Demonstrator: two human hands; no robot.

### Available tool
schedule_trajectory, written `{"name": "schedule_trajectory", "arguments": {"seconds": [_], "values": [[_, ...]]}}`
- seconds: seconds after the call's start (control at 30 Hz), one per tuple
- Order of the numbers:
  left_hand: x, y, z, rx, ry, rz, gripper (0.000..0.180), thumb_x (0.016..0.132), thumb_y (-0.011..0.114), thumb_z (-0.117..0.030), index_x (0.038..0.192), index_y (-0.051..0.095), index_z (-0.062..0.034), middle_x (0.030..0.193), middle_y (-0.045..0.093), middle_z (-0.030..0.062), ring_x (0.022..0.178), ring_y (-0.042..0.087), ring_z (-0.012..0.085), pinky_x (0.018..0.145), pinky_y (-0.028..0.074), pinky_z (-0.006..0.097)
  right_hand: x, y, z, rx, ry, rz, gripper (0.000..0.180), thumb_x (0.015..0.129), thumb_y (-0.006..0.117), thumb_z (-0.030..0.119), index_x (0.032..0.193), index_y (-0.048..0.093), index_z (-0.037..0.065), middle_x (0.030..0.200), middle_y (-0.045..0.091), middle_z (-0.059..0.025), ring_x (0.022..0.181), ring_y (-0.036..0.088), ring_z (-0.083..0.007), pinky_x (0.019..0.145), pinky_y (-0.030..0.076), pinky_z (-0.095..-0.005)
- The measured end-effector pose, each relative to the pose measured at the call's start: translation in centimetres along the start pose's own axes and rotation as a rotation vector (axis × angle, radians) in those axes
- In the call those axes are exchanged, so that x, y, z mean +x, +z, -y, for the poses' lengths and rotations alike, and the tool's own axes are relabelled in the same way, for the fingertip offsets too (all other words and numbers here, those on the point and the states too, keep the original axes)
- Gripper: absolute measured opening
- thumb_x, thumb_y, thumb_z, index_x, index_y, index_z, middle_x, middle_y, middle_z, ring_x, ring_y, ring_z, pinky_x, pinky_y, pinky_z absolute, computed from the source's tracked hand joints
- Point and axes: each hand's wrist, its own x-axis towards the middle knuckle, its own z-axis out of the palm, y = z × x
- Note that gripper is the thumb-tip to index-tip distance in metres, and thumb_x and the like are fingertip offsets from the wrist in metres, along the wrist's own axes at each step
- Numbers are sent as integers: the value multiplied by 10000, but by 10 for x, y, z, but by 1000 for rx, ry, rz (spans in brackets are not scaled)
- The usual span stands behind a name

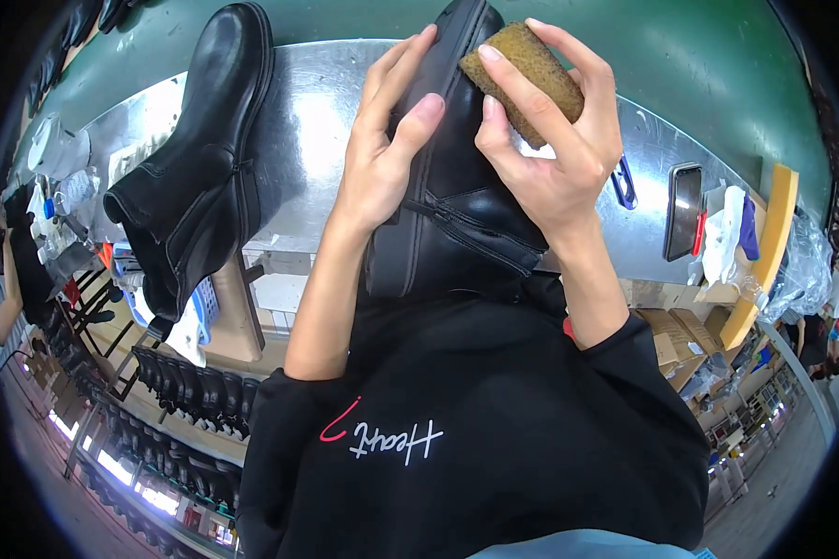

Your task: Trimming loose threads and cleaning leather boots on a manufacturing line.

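A black ankle boot (471, 210) with a side zip lies on its side in front of me, its toe pointing away and its sole facing left. My left hand (379, 168) rests along the sole edge, fingers stretched out and thumb apart. Between the thumb and fingers of my right hand (569, 154) is a worn yellow-brown sponge (529, 79), held over the boot's upper near the toe. Whether the sponge touches the leather, I cannot tell. A second black boot (216, 121) lies to the left, its shaft overhanging the near edge of the metal work surface (312, 112).
To the right are a phone (683, 210), a blue-handled tool (625, 182), a white cloth (722, 238) and a yellow foam strip (772, 247). A green surface (690, 56) extends beyond. Racks of black boots (196, 391) stand at lower left; cardboard boxes (676, 340) sit at right.
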Motion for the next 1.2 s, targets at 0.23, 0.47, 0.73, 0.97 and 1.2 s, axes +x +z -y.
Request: {"name": "schedule_trajectory", "arguments": {"seconds": [0.23, 0.47, 0.73, 0.97, 1.2], "values": [[1, -1, 1, 14, 26, -4, 548, 900, 583, -322, 1401, 486, -122, 1423, 401, 177, 1336, 383, 293, 1106, 282, 387, -1, -2, 4, -36, -73, 36, 415, 595, 729, 55, 1003, 734, 132, 1129, 592, -153, 902, 635, -291, 724, 556, -345], [0, 3, 1, 12, 23, -22, 559, 900, 582, -319, 1411, 472, -121, 1435, 379, 185, 1339, 377, 311, 1102, 290, 389, 4, 2, 4, -75, -89, 9, 408, 603, 726, 63, 1006, 725, 126, 1111, 593, -161, 892, 635, -298, 719, 555, -352], [0, 4, 9, -32, 28, -28, 610, 874, 558, -332, 1422, 443, -88, 1428, 421, 181, 1334, 363, 313, 1117, 254, 406, 1, -6, 12, 12, 67, 109, 353, 658, 767, 92, 1006, 717, 125, 1125, 588, -145, 909, 635, -293, 698, 554, -346], [5, 3, 6, 58, 28, -8, 649, 860, 550, -371, 1431, 424, -90, 1415, 428, 179, 1322, 377, 310, 1110, 264, 405, 12, -21, 5, 142, 273, 46, 204, 830, 687, 47, 1033, 675, 26, 876, 672, -130, 746, 676, -230, 611, 532, -287], [5, 4, 9, -18, 1, -20, 662, 856, 549, -403, 1423, 430, -84, 1402, 424, 186, 1315, 392, 315, 1107, 278, 404, 19, -8, 25, 551, 778, 43, 271, 866, 670, 48, 1131, 631, 8, 829, 671, -88, 653, 659, -122, 488, 526, -233]]}}
